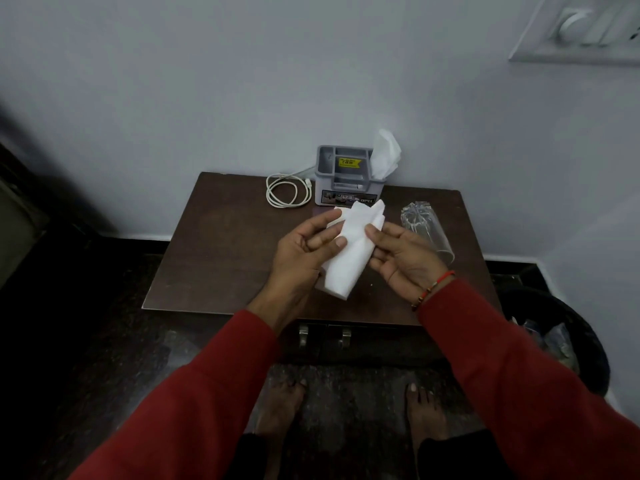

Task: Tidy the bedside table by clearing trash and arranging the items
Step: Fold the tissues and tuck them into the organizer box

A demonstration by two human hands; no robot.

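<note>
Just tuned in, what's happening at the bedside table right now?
A person holds a white tissue between both hands over the table: the left hand holds one side, the right hand pinches the other. Behind it sit a grey organizer with another tissue sticking out, a coiled cable and an upturned glass. A bin stands at right.

Over the dark wooden bench (214, 258), the left hand (304, 252) and right hand (403, 256) hold a folded white tissue (351, 252) between them, while a grey organiser (348, 176) with a tissue in it, a coiled white cable (285, 192) and a clear glass (427, 225) sit behind, and a black bin (568, 337) stands at the right.
</note>
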